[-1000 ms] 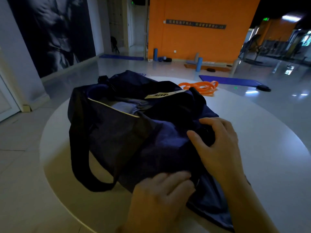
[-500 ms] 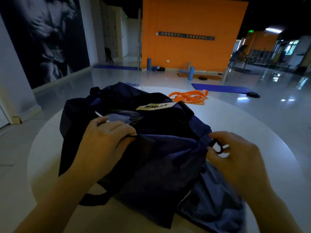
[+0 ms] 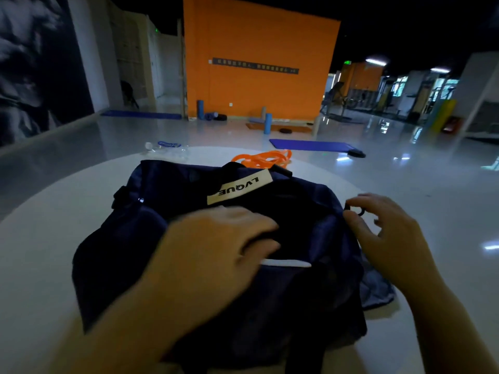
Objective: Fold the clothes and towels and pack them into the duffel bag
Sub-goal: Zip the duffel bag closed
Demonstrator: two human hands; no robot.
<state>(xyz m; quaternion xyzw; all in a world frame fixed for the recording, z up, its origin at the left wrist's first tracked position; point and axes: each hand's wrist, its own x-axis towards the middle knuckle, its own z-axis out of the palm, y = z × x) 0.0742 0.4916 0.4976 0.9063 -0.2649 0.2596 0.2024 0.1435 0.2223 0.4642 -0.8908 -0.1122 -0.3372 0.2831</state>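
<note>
change: the duffel bag (image 3: pixel 167 238) is now seen closed over along its top (half a second ago the opening gaped and pale lining showed); only a short pale strip (image 3: pixel 286 263) is left visible near the middle. The left hand has been moved from the near-left edge of the opening to the centre of the bag top. The right hand has been kept at the bag's right end.
left hand: the left hand (image 3: pixel 216 247) is laid palm-down on the bag top, fingers extended to the right and only slightly bent (blurred); fabric is pressed, nothing is seen gripped.
right hand: the right hand (image 3: pixel 388 238) is held at the bag's right end, thumb and forefinger closed in a pinch on a small black ring pull (image 3: pixel 357 210), other fingers loosely curled.
bag position: the bag is set on the round white table (image 3: pixel 54 238), in its near-centre part, just in front of the person.
bag axis: the long axis is run left-right across the view, far end tilted slightly right; the cream label (image 3: pixel 239 186) (letters "LVQUE", read upside down) lies on the far side.
clothes: a blue-grey fabric corner (image 3: pixel 378 292) is seen sticking out under the bag's right end.
rest: an orange band (image 3: pixel 262 157) lies on the table beyond the bag; a clear bottle (image 3: pixel 164 149) lies at the far-left table edge.
</note>
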